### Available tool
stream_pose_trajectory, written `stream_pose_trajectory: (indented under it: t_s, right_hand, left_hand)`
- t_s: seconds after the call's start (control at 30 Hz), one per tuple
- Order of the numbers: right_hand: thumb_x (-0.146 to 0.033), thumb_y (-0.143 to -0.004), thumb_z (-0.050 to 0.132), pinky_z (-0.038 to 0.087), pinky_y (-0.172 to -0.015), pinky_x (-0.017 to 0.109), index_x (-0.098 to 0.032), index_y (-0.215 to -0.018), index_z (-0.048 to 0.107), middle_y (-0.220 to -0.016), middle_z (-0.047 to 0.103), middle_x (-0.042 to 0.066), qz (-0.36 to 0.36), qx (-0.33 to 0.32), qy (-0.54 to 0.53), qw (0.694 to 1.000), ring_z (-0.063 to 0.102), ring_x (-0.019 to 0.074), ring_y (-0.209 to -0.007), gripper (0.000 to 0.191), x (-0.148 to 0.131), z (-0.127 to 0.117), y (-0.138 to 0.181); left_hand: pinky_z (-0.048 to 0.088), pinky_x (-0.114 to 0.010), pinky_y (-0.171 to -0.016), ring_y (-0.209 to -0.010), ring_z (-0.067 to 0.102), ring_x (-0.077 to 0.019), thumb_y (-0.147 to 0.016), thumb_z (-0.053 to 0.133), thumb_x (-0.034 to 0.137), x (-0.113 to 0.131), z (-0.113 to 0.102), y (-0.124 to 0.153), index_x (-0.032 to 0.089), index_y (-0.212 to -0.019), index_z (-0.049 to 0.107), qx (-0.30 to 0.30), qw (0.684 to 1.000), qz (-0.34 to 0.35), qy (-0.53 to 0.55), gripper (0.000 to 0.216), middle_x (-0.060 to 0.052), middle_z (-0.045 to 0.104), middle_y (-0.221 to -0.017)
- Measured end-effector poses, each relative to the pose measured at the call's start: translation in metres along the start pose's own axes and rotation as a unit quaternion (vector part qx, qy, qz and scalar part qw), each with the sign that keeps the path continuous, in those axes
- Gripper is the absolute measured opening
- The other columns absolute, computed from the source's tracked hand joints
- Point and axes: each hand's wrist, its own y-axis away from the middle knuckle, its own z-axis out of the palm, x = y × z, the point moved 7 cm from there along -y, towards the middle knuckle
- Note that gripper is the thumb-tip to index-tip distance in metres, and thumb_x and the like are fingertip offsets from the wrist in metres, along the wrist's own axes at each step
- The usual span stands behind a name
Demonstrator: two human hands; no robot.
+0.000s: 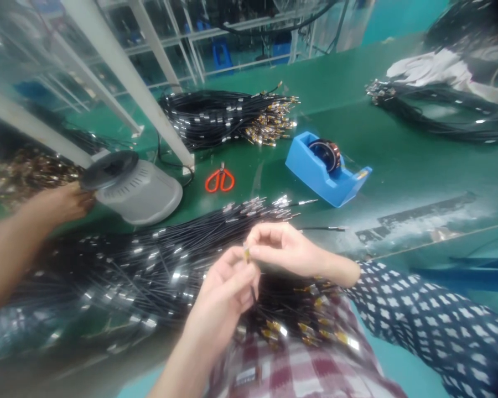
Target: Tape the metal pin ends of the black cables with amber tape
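Note:
My left hand [226,290] and my right hand [284,249] meet low in the middle, both pinched on the brass connector end [246,253] of a thin black cable. The cable drops between my fingers toward my lap. Under my hands lies a big bundle of black cables [149,265] with silver bands and gold tips, spread across the green table [398,160]. Some gold-tipped ends [311,323] rest on the plaid cloth on my lap.
Another person's hand [62,202] reaches in from the left, beside a grey round machine [136,188]. Orange scissors [219,179] and a blue tape dispenser [326,168] lie beyond my hands. More cable bundles sit at the back middle [228,116] and far right [435,110].

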Motion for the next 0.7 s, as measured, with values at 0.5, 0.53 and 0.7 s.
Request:
stream_pose_trajectory:
  t_s: [0.5,0.53,0.7]
  right_hand:
    - [-0.022,-0.074,0.075,0.049,-0.063,0.025,-0.011,-0.078,0.069,-0.071,0.067,0.001,0.043,-0.035,-0.044,0.997,0.058,0.0101,-0.062,0.014,0.001,0.004,0.0]
    - [-0.021,-0.075,0.074,0.05,-0.064,0.025,-0.011,-0.077,0.068,-0.072,0.067,0.001,0.025,-0.039,-0.037,0.998,0.059,0.0102,-0.063,0.011,-0.001,0.005,0.0]
    - [-0.019,-0.084,0.064,0.049,-0.063,0.024,-0.011,-0.08,0.065,-0.073,0.064,0.001,-0.005,-0.028,0.055,0.998,0.059,0.0102,-0.063,0.009,-0.003,0.004,-0.003]
  left_hand:
    - [0.02,-0.014,-0.037,-0.035,0.037,-0.0019,-0.076,0.078,0.032,0.001,-0.007,-0.001,0.012,-0.07,0.064,-0.087,0.995,0.014,-0.052,0.025,-0.004,0.068,-0.054]
    - [0.02,-0.014,-0.037,-0.035,0.036,-0.0017,-0.076,0.078,0.032,-0.001,-0.008,-0.002,0.012,-0.071,0.065,-0.103,0.994,0.001,-0.04,0.025,-0.004,0.068,-0.053]
    - [0.025,-0.016,-0.04,-0.034,0.03,-0.0017,-0.073,0.079,0.039,-0.007,-0.014,-0.009,0.013,-0.068,0.062,-0.128,0.992,-0.017,-0.008,0.032,0.003,0.056,-0.044]
